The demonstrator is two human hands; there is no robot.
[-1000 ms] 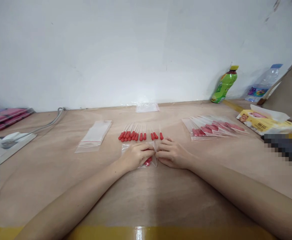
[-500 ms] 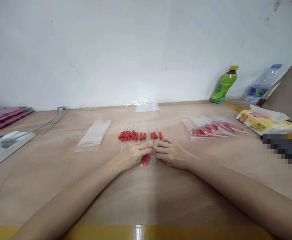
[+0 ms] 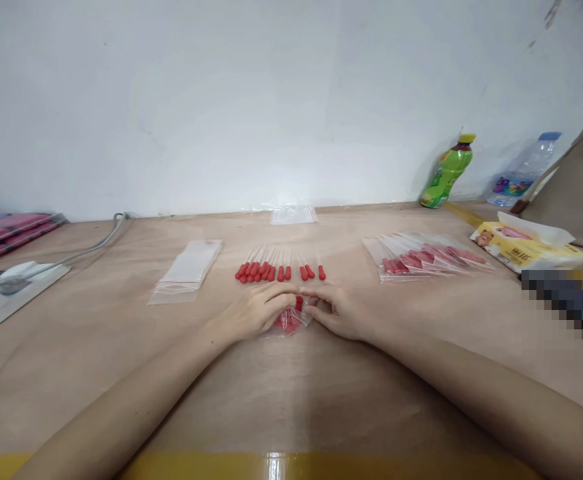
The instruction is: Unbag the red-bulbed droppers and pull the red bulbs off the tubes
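The left hand pinches the clear plastic bag, red-topped droppers inside, under its fingers. I can't tell if the right hand grips. Tugging hard could spill them.

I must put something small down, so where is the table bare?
Bare: the table between the forearms, and between the power strip and flat bags. Crowded: the middle (left hand, right hand, bag, red-ended pieces) and right side (filled bags, tissue pack).

Nothing can be read: dark lettering on the yellow tissue pack blurs, as do the green bottle and blue-capped bottle.
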